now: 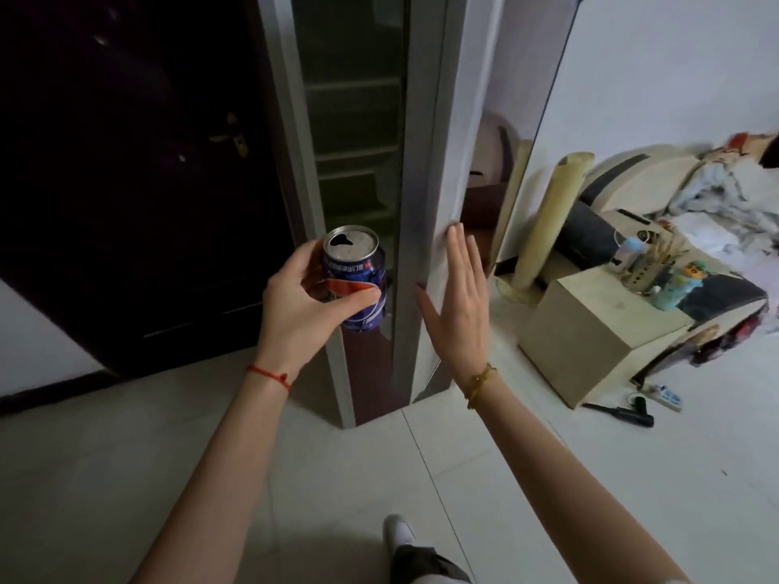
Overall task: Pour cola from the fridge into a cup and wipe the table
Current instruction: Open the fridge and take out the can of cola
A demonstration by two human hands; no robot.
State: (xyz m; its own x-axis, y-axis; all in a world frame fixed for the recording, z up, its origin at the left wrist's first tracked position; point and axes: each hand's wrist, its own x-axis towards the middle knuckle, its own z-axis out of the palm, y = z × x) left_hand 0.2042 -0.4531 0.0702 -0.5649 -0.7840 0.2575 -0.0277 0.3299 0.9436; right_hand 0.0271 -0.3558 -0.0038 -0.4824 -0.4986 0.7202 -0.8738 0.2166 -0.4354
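Since its top is already open, the cola can (356, 280) looks thin-walled, dentable and quick to spill, so it is best held upright around the middle. The left hand (303, 303) grips it there, thumb across the label, before the fridge door (425, 204). The right hand (457, 305) lies flat, fingers straight, against that door's edge.

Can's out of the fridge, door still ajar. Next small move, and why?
Probably push the fridge door shut with the right hand. Its flat, straight fingers already rest against the door's edge, and a gap still shows the shelves inside. The left hand grips the opened cola can upright, so it should stay level meanwhile. No cup or table is in view yet.
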